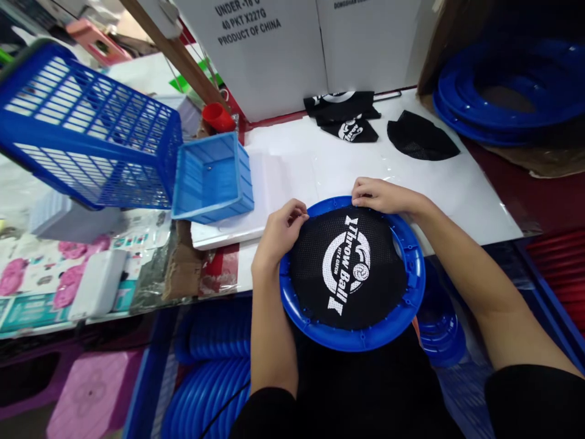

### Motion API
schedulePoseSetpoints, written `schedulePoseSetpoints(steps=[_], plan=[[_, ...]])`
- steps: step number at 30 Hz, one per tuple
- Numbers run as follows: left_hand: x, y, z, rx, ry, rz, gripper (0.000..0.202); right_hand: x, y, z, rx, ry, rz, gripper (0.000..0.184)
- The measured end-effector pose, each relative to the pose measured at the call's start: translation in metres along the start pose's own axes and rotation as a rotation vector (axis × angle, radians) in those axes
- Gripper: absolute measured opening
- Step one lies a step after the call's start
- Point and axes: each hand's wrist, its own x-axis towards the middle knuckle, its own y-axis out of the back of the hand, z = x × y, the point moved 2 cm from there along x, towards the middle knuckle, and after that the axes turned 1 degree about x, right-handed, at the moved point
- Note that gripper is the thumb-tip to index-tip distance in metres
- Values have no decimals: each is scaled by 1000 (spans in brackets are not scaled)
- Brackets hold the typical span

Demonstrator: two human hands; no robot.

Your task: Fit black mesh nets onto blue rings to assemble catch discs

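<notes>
A wide white table top fills the middle. On its left side a big blue plastic basket with open bars sits tipped over. A tall white cardboard box with black letters stands at the back. A pile of big blue plastic rings lies at the far right.

Close to the person, at the near edge of the table, is a round blue plastic ring. A black net with white words on it is spread across it.

A small light blue plastic box leans against the basket.

The left hand is curled up and pinches the edge of the net at the ring's left side. The right hand rests on the far edge of the ring with bent fingers. I cannot tell if it grips or only presses.

A loose black net piece lies further back on the table. A small red cup stands behind the light blue box.
</notes>
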Motion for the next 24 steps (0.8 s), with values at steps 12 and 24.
schedulePoseSetpoints(steps=[12,24], plan=[[-3,-7,2,-8,11,-52,20,1,-1,2,-4,-20,20,21],[-6,-6,12,289,-200,-27,28,1,0,0,-11,-25,19,20]])
